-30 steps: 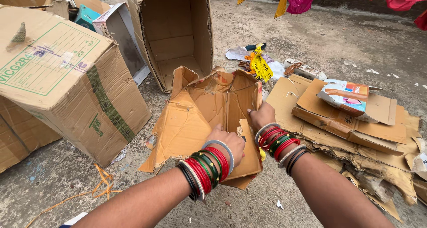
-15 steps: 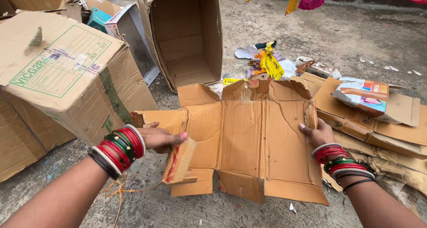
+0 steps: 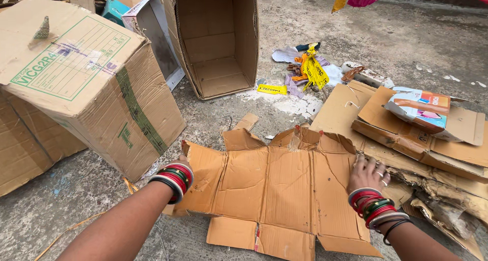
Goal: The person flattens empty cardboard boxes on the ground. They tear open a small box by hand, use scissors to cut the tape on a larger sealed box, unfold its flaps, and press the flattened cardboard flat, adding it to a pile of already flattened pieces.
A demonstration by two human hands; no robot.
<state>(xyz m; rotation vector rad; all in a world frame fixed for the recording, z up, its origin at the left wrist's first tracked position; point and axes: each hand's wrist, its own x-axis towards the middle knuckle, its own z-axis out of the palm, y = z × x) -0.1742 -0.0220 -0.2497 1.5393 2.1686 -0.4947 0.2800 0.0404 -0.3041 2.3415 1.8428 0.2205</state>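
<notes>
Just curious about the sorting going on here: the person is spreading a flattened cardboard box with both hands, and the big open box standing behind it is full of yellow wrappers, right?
Not quite. In the head view the left hand and right hand do spread the flattened cardboard box, but the open box behind it is empty. The yellow wrappers lie on the ground to its right.

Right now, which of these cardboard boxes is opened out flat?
The torn brown box held between both hands; the printed box and the open-mouthed one keep their shape.
</notes>
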